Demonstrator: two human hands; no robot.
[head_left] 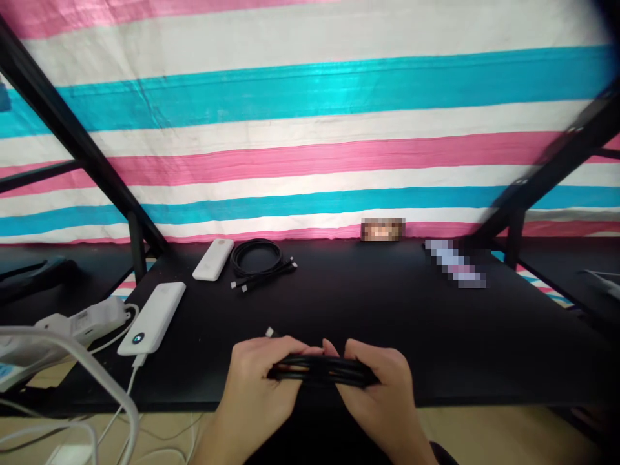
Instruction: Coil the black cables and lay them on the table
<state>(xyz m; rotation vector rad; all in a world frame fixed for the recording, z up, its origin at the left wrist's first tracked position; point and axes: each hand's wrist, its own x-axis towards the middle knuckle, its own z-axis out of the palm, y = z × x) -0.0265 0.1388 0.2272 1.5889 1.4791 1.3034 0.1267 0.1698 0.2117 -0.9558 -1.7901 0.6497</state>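
Note:
Both my hands hold a bundled black cable (322, 369) over the near edge of the black table (387, 310). My left hand (259, 381) is closed on the bundle's left end, and a small silver plug tip (270, 332) sticks up just beyond its fingers. My right hand (382, 384) is closed on the right end. A second black cable (259, 258) lies coiled at the table's back left.
Two white power banks lie on the left: one (213, 259) beside the coiled cable, one (154, 316) nearer with a lit indicator and a white lead. A white power strip (82, 320) and white cords sit off the left edge. Black frame bars and a striped sheet (310, 129) stand behind.

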